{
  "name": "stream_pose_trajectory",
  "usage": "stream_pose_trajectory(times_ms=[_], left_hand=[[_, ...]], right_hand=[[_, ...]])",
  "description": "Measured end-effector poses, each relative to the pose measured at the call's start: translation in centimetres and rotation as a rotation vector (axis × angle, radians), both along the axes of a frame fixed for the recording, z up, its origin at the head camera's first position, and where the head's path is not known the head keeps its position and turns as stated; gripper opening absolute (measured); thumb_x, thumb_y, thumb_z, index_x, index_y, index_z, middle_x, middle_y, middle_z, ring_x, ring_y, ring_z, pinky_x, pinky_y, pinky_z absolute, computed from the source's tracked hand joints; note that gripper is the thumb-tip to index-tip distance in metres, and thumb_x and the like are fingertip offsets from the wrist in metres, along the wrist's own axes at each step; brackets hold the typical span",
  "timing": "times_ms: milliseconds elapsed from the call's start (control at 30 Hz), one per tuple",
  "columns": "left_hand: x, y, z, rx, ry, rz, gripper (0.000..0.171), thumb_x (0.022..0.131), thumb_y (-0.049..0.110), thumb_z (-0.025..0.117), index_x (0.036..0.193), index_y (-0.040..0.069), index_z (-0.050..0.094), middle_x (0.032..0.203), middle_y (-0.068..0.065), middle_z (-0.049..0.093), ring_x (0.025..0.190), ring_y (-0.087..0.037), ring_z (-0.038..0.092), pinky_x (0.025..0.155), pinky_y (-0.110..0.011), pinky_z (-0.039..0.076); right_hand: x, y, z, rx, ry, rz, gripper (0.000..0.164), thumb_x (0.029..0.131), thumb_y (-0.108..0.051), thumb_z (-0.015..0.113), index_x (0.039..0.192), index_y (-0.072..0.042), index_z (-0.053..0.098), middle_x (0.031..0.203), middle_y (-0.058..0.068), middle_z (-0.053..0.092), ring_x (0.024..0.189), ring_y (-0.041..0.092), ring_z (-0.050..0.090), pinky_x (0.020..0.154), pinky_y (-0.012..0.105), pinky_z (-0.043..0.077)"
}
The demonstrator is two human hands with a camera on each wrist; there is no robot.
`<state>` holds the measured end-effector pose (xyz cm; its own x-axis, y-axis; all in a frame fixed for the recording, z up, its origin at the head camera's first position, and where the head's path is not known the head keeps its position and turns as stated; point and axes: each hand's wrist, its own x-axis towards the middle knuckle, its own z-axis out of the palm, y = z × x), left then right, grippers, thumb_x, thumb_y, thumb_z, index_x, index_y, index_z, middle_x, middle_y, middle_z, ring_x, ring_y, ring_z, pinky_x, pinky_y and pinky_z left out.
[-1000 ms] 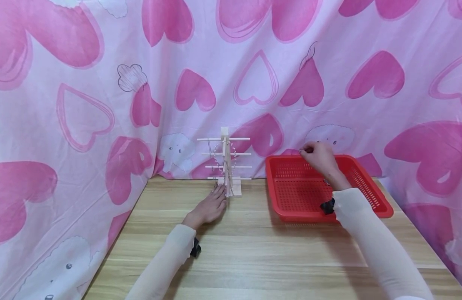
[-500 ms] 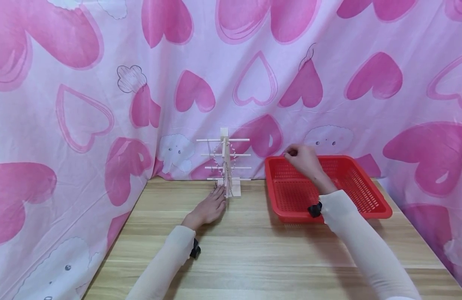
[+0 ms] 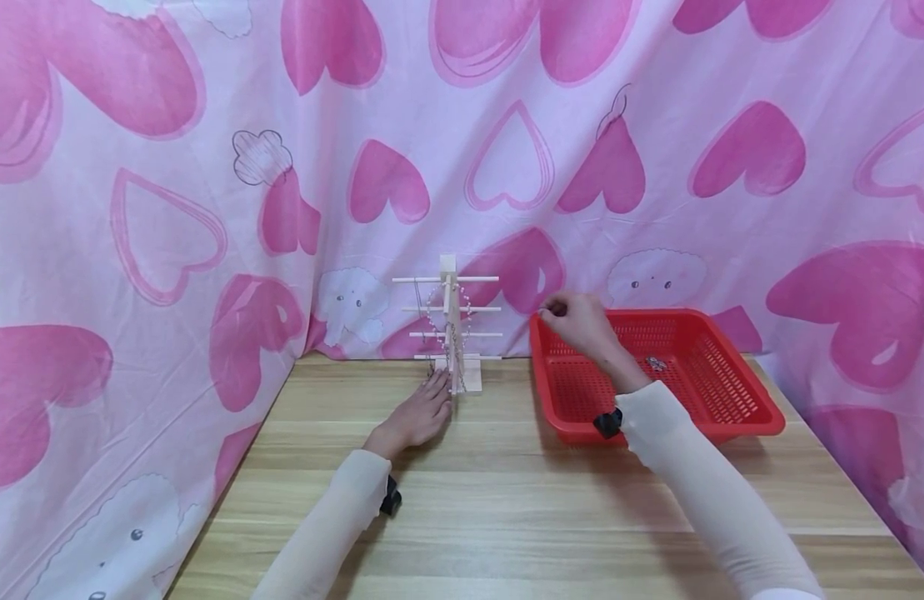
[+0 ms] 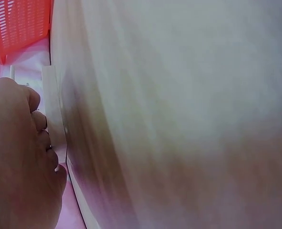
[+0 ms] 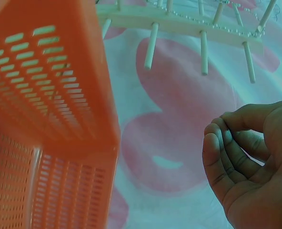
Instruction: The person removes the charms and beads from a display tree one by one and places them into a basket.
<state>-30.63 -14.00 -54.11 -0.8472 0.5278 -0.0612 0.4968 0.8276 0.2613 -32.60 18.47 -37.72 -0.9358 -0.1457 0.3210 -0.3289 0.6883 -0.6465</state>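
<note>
My left hand lies with fairly straight fingers against the foot of a wooden jewelry stand. In the left wrist view its fingertips press at the stand's base. A beaded strand and thin chains hang from the stand's pegs. My right hand is raised over the left rim of a red plastic basket. Its thumb and index fingertips pinch together, as the right wrist view also shows; what they pinch is hidden. Pegs of the stand are a short way beyond that hand.
Small silvery pieces lie in the basket. The basket and stand are on a wood-grain table, near its back edge. A pink heart-print curtain closes in the back and sides.
My right hand has moved left, from above the basket's middle to its left rim, fingers still pinched. The silvery pieces in the basket now show fully. The left hand has stayed put.
</note>
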Motion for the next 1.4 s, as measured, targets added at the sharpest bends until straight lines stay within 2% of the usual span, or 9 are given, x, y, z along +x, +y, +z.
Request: stream_pose_trajectory(times_ms=[333,567,700,1033,1400], left_hand=[[-0.2,0.0,-0.1,-0.003,-0.003,0.003,0.062,0.115,0.034,0.022,0.168,0.001,0.020,0.179,-0.015,0.008,0.168,-0.034,0.008,0.137,-0.049,0.016],[-0.3,-0.1,-0.5,0.008,0.004,0.003,0.062,0.116,0.033,0.023,0.168,0.000,0.020,0.179,-0.016,0.008,0.168,-0.035,0.009,0.137,-0.051,0.017],[-0.2,-0.1,-0.5,0.012,0.002,-0.001,0.062,0.116,0.033,0.022,0.168,0.000,0.019,0.179,-0.016,0.007,0.167,-0.036,0.008,0.137,-0.051,0.016],[0.0,0.0,0.0,0.024,0.021,-0.005,0.061,0.116,0.031,0.024,0.167,-0.003,0.022,0.178,-0.018,0.012,0.167,-0.038,0.012,0.136,-0.053,0.019],[0.1,0.0,0.1,0.010,0.014,-0.005,0.062,0.116,0.032,0.024,0.168,-0.001,0.021,0.179,-0.017,0.010,0.167,-0.037,0.010,0.137,-0.052,0.018]], right_hand=[[-0.1,-2.2,0.1,-0.012,0.021,0.027,0.017,0.099,-0.012,0.070,0.108,-0.001,0.079,0.102,0.017,0.079,0.092,0.029,0.071,0.084,0.044,0.063],[0.3,-4.0,0.2,-0.048,-0.022,0.076,0.018,0.101,-0.014,0.071,0.113,-0.003,0.079,0.106,0.014,0.078,0.092,0.027,0.068,0.084,0.041,0.064],[0.2,-5.1,0.1,-0.048,0.008,0.109,0.016,0.100,-0.012,0.071,0.109,-0.002,0.080,0.101,0.014,0.079,0.091,0.026,0.071,0.085,0.041,0.064],[0.6,-7.7,-0.3,-0.023,0.006,0.166,0.017,0.101,-0.013,0.072,0.112,-0.004,0.081,0.101,0.010,0.080,0.086,0.022,0.070,0.076,0.035,0.065],[1.0,-10.2,-0.4,-0.006,0.014,0.209,0.017,0.100,-0.015,0.075,0.116,-0.009,0.080,0.103,0.007,0.080,0.091,0.021,0.075,0.082,0.035,0.067]])
